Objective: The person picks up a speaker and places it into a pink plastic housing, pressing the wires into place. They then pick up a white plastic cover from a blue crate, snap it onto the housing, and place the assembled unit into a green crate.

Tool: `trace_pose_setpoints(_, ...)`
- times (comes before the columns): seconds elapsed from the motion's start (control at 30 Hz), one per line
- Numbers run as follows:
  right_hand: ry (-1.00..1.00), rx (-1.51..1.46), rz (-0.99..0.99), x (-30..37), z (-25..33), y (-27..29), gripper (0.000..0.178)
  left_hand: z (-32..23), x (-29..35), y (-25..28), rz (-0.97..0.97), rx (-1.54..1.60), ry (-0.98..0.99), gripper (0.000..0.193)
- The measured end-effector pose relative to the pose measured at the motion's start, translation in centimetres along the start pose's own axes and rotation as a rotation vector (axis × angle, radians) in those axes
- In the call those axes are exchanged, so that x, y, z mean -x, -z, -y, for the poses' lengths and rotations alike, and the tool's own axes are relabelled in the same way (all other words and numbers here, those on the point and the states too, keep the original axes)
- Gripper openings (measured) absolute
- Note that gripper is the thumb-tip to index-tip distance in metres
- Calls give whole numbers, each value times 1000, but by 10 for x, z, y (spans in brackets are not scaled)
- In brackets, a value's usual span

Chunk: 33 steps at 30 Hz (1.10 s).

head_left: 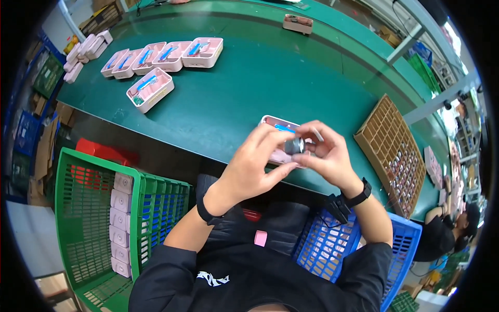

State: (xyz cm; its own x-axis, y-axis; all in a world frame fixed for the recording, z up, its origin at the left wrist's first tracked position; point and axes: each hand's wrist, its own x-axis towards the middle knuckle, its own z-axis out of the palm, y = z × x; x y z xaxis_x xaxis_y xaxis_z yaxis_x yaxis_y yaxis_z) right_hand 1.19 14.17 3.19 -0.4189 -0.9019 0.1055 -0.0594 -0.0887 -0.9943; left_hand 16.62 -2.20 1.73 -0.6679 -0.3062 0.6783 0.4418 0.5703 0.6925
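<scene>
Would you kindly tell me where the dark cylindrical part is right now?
In the head view, the dark cylindrical part is just right of centre, between the left hand and the right hand, over the pink tray on the green bench.

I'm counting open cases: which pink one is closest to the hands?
The open pink case, partly hidden by the left hand and right hand; all others stand farther away.

Pink case [279, 157] partly hidden, green basket [86, 223] cropped
</scene>
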Motion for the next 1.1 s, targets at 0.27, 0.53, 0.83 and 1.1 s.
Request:
trace_pose_setpoints(0.27,-91,-171,-225,-10,-13,28,36,-15,34,-29,604,-487,253,37)
trace_pose_setpoints(0.53,-189,-253,-148,-1,-18,23,32,26,17,4,535,-553,311,32)
trace_pose_setpoints(0.83,75,-341,-5,-36,-62,3,40,57,-2,33,453,-404,366,42)
trace_pose_setpoints(1.1,113,-300,52,-41,-52,-4,45,76,-27,38,522,-508,77,43)
